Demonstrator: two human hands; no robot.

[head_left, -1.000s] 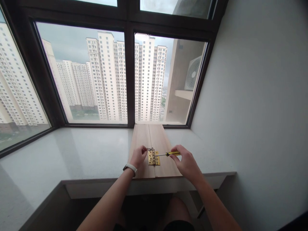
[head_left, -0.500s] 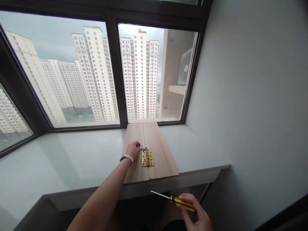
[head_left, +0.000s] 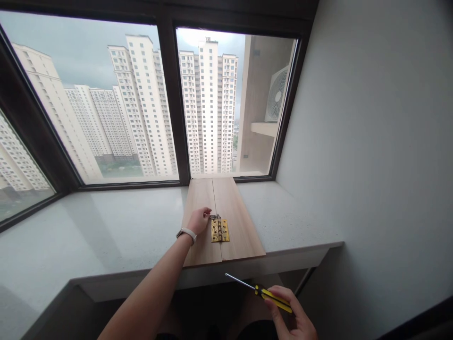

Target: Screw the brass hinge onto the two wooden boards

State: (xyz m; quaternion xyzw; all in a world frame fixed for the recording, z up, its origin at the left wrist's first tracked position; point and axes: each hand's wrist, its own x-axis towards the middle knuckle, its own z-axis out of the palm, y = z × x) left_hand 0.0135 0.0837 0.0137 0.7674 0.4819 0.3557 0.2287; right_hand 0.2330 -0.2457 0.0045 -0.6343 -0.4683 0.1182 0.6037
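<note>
A brass-coloured hinge (head_left: pixel 225 231) lies opened flat across the seam between two light wooden boards (head_left: pixel 244 236). Several small screws (head_left: pixel 215 217) are gathered at the hinge's far end. My left hand (head_left: pixel 200 220), with a watch strap on its wrist, rests over the left board beside these screws. Its fingertips are drawn together, and whatever is between them is too small to make out. Below the counter's front edge, my right hand (head_left: pixel 292 311) grips a screwdriver (head_left: pixel 272 298) by its yellow and black handle. The metal shaft points up and left, apart from the boards.
The boards lie on a pale counter (head_left: pixel 141 226) that runs under dark-framed windows (head_left: pixel 182 118). A plain wall (head_left: pixel 371 141) rises on the right. The counter's front edge (head_left: pixel 300 250) stands between the screwdriver and the hinge, with dark space underneath.
My left hand has shifted slightly toward the screws; a thin piece that showed at its fingertips no longer stands out. The view has moved a little, and the screwdriver stays in my right hand.
</note>
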